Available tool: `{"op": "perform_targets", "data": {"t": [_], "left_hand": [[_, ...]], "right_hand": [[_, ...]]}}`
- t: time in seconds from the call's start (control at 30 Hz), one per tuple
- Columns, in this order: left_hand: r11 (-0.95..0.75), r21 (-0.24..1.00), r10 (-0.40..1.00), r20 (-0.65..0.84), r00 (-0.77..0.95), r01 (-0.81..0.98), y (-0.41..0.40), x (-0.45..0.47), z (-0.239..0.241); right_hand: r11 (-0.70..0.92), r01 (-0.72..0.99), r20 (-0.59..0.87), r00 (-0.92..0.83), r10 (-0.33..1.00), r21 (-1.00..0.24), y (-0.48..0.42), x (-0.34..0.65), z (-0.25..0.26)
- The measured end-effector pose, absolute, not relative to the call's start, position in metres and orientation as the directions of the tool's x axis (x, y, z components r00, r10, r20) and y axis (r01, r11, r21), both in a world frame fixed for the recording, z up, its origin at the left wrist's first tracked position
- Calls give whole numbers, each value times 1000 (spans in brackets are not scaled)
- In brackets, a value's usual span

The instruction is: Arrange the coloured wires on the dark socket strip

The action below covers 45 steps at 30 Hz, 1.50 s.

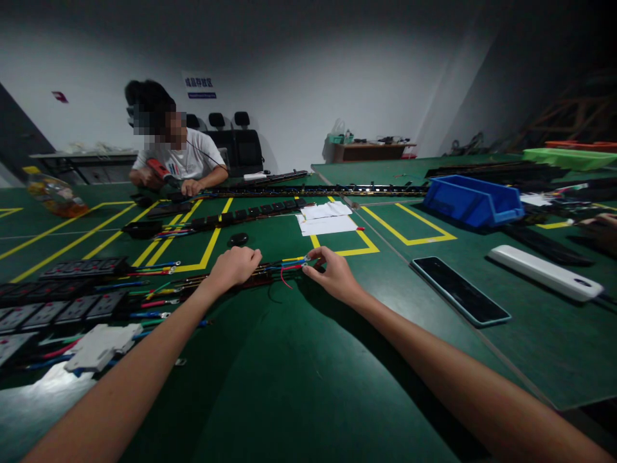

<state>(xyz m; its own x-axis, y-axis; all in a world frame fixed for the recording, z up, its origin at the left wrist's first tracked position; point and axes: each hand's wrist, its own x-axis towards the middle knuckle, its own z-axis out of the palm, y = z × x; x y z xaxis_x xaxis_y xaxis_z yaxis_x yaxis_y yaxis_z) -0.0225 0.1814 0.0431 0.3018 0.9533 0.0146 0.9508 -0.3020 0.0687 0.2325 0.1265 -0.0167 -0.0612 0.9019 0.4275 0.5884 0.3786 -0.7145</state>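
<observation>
Dim light is leaving the upper edge nearly black. The counter (308,399) is reflecting a soft sheen, and the right forearm (434,350) is casting a shadow. A pale sheet (60,386) is catching glare at lower left. Wire ends (292,264) beside the right hand (336,276) are appearing soft; wide-angle distortion is stretching the foreground.

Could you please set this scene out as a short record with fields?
Left hand: curled over a wire bundle; grip hidden
Right hand: thumb and fingers at the bundle's tips; contact unclear
Wire colours: include blue and red
Surface: green table with yellow lines
Beyond the hands: white papers
Left side: black modules, white plastic piece
Right side: phone, long white device, blue bin
Across the table: person holding a red tool
</observation>
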Motion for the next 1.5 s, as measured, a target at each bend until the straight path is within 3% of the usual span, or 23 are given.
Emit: {"op": "perform_targets", "data": {"t": [0.97,1.2,1.5], "left_hand": [[-298,71,955,27,297,952,182,-23,41],[-306,98,952,30,304,947,182,-24,41],[-299,62,954,42,297,952,184,-24,39]], "right_hand": [[407,555,440,-80,894,-725,124,234,-14],[369,512,448,36,893,-776,129,232,-15],[372,568,506,92,858,-734,126,233,-13]]}}
